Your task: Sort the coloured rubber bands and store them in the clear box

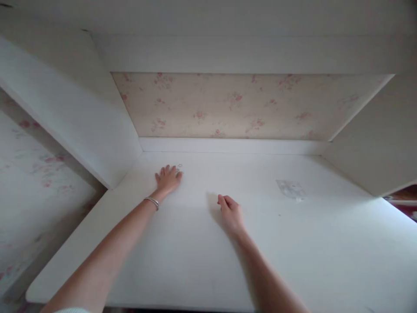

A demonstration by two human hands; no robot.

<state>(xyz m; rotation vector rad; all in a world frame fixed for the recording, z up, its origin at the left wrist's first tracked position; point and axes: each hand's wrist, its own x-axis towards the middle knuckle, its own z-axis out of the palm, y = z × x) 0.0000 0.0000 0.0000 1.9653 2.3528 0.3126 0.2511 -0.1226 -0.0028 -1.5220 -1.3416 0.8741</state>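
My left hand [168, 178] lies on the white desk top [195, 252] toward the back left, fingers spread and palm down. Right by its fingertips are small ring-shaped items [180, 165], partly covered by the hand and too small to name. Near the middle of the desk, my right hand [231, 213] is closed, with thumb and fingers pressed together; whatever it holds, if anything, is hidden. To the right of that hand a small clear plastic bag [291, 189] rests flat, with its contents hard to make out.
White side panels stand at the left [74, 100] and right [374, 143]. An overhead board [228, 54] spans the top. Floral wallpaper [224, 104] shows behind, above a low white ledge [234, 145]. A tiny dark speck [279, 215] is on the desk.
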